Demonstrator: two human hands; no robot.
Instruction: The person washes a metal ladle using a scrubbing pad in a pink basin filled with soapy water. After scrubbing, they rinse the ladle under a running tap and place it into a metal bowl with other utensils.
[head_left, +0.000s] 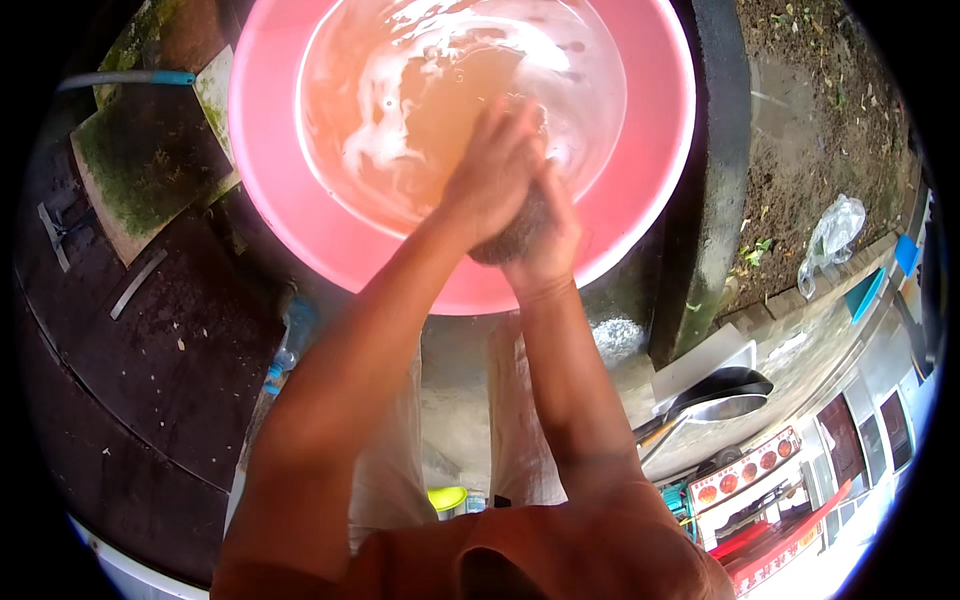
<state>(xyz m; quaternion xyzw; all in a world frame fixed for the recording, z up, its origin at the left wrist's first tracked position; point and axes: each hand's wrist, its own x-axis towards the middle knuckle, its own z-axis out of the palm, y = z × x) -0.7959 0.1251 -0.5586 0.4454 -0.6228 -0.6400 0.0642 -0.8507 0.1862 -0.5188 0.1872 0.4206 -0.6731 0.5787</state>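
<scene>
A big pink plastic basin (262, 150) holds cloudy brownish water (450, 112). Over its near side, my left hand (495, 165) and my right hand (551, 225) press together around a dark, rough, rounded object (510, 236), too covered to name. Its lower end shows between my palms, above the basin's near wall. The fingertips of both hands point away from me, over the water, and look blurred. Whether the fingertips touch the water I cannot tell.
At left, a hose (127, 78) ends beside mossy slabs (142, 165). A blue-tinted plastic bottle (289, 345) lies near my left forearm. A concrete curb (720, 172) borders soil holding a clear plastic bag (832, 236). Pans (720, 397) stand at lower right.
</scene>
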